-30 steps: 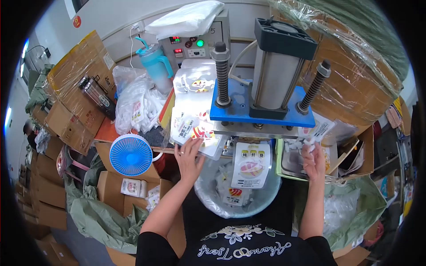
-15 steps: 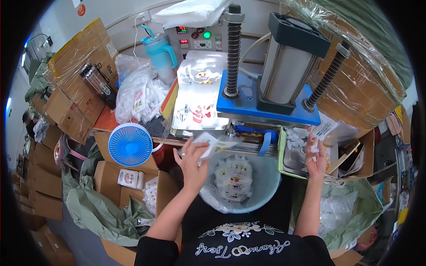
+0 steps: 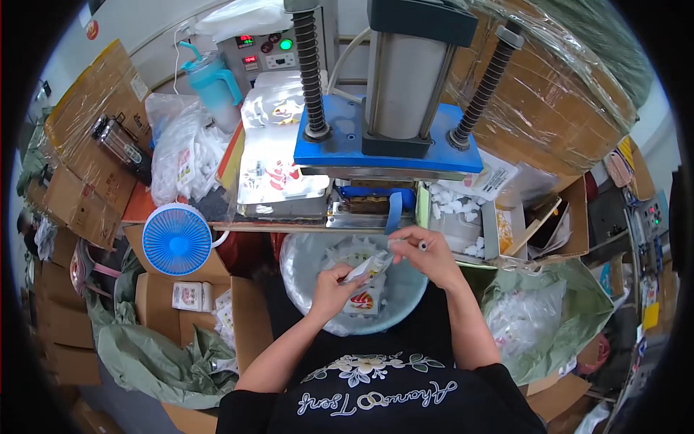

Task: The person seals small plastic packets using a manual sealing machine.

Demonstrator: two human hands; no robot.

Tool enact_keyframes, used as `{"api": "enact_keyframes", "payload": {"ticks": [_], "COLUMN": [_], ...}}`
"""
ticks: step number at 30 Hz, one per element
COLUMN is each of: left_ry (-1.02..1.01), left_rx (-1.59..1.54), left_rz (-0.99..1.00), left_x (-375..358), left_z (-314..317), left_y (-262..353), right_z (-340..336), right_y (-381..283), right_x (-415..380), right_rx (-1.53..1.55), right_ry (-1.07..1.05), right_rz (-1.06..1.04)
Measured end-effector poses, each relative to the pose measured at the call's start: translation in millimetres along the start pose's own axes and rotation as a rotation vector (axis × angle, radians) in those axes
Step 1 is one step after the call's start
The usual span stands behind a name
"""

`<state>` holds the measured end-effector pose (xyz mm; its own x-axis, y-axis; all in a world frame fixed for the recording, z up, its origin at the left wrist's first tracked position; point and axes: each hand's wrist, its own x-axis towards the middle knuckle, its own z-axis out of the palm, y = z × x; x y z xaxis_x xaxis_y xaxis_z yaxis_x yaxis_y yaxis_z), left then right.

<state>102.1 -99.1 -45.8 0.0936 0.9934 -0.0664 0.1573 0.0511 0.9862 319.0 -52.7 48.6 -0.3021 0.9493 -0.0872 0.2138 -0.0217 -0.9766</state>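
Note:
A small printed plastic pouch point(image 3: 372, 266) is in my left hand point(image 3: 332, 293), its fingers closed on the lower end. The pouch is tilted, with its upper end toward my right hand point(image 3: 430, 259). My right hand is closed in a pinch at that upper end, around a small white plastic piece point(image 3: 395, 244) whose exact shape is partly hidden. Both hands are above a light blue tub point(image 3: 413, 307) lined with clear plastic. More printed pouches point(image 3: 361, 302) lie inside the tub.
A blue press point(image 3: 390, 155) stands behind the tub. Right of it, a metal tray point(image 3: 452, 231) holds small white pieces. Flat printed pouches point(image 3: 282, 177) lie left of the press. A blue fan point(image 3: 177, 240) and a cardboard box point(image 3: 253, 311) are at the left.
My right hand has come from the white pieces' tray to the pouch. My left hand has moved lower over the tub with the pouch. The camera view has shifted.

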Motion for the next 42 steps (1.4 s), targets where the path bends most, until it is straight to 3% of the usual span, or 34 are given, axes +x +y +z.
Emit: {"api": "enact_keyframes", "payload": {"ticks": [6,8,10,11,13,14,16,17,19,21,23,25,26,27,28,29,30,31,33,37,41,42], "left_ry": [-0.115,-0.188,-0.136,-0.075,-0.054,-0.049,-0.055,-0.055,-0.031,-0.016,0.004,-0.09,-0.136,-0.057,0.011,0.178,0.398,0.473,0.365,0.252,0.404,0.539], "left_rx": [0.125,0.158,0.066,-0.029,-0.082,-0.207,-0.547,-0.555,-0.644,-0.655,-0.656,-0.436,0.009,-0.059,-0.066,0.111,0.526,0.776,1.068,1.073,0.814,0.694], "left_rz": [0.077,-0.081,-0.081,-0.084,-0.095,-0.191,-0.29,-0.285,-0.342,-0.32,-0.311,-0.293,-0.265,-0.188,-0.094,0.155,0.126,0.497,0.313,0.368,0.403,0.49], "left_x": [-4,1,14,22,34,39,48,54,63,66,67,69,78,78,88,108,101,115,112,55,52,53], "left_z": [-15,-16,-11,-7,-3,-1,7,8,11,13,10,-5,-26,-38,-54,-74,-81,-95,-103,-94,-116,-108], "left_y": [-7,-10,0,6,28,37,52,53,55,58,59,59,58,77,72,45,71,51,15,24,24,37], "right_z": [10,9,5,-1,-24,-40,-69,-74,-80,-86,-90,-86,-88,-89,-88,-88,-89,-85,-77,-74,-67,-63], "right_y": [8,9,8,4,-2,8,31,35,31,42,67,62,65,67,67,68,69,63,51,50,45,40], "right_x": [3,3,11,14,14,13,12,12,12,10,11,9,9,9,9,9,8,9,8,4,2,1], "right_rx": [-0.269,-0.316,-0.211,-0.216,-0.017,-0.023,0.954,0.944,1.575,1.617,1.81,1.764,1.745,1.727,1.721,1.732,1.629,1.525,1.444,1.266,1.0,0.897], "right_ry": [-0.165,-0.185,0.084,0.085,0.201,0.199,0.051,0.049,0.261,0.29,0.029,0.043,-0.006,-0.057,0.024,0.017,0.054,0.086,0.088,0.06,0.107,0.164], "right_rz": [-0.007,-0.005,-0.212,-0.214,0.047,0.045,-0.03,-0.031,0.155,0.196,0.165,0.159,0.134,0.108,0.127,0.135,0.13,0.123,0.13,0.099,0.032,0.045]}}
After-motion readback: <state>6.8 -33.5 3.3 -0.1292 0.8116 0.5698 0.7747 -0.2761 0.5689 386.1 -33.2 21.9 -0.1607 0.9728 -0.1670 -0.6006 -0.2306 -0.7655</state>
